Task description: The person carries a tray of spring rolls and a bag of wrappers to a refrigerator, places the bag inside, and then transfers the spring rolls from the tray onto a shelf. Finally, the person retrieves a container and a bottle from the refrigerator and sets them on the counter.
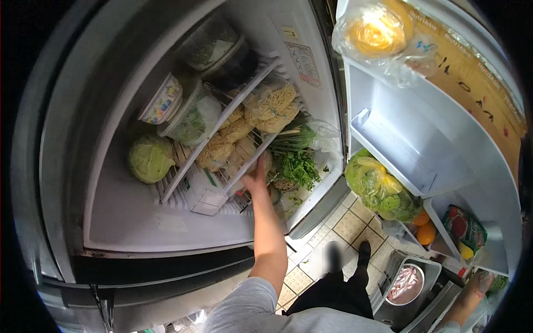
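Left grip point(255, 177) inside fridge point(125, 228): bagged noodles point(276, 106), tub point(176, 131) holding greens point(194, 123).

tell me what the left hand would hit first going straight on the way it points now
Probably the lower shelf's front edge, right beside the left hand. Depth is unclear, though: it may pass beneath and meet the leafy greens instead.

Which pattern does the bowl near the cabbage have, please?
The bowl is white with a colourful, perhaps floral, pattern, best seen in the head view.
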A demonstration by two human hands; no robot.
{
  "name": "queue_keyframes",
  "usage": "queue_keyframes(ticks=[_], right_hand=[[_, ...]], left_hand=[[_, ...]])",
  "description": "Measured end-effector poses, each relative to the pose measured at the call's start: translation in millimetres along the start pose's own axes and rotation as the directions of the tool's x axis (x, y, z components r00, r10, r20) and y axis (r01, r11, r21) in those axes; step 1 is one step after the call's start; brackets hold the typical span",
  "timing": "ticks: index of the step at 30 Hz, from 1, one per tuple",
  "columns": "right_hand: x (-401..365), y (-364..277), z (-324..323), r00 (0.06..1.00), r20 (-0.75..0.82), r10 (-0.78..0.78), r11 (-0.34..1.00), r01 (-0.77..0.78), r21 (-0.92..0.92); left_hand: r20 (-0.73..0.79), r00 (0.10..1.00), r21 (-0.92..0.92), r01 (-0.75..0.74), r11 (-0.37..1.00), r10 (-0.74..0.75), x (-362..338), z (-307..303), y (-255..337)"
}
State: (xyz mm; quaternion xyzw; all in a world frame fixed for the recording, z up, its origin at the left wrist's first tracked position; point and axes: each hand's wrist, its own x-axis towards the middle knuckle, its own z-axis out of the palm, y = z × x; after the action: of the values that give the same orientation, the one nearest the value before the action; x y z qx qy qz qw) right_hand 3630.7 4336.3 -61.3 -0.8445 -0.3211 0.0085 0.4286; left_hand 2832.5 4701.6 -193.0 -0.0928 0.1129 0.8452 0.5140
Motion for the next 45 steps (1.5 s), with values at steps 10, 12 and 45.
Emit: queue_keyframes(ticks=[10, 12, 45], right_hand=[[33, -20, 17, 0.997, 0.030, -0.074, 0.995, 0.072, 0.062], [38, -21, 20, 0.995, 0.040, -0.097, 0.992, 0.093, 0.081], [-319, -367, 38, 0.162, 0.384, -0.909, 0.382, -0.045, 0.923]], left_hand=[[0.256, 0.932, 0.713, -0.362, 0.600, 0.258, 40, -49, 79], [0.103, 0.971, 0.670, -0.229, 0.706, 0.217, 40, -52, 75], [-0.328, 0.293, 0.915, 0.336, 0.225, 0.898, -779, -193, 234]])
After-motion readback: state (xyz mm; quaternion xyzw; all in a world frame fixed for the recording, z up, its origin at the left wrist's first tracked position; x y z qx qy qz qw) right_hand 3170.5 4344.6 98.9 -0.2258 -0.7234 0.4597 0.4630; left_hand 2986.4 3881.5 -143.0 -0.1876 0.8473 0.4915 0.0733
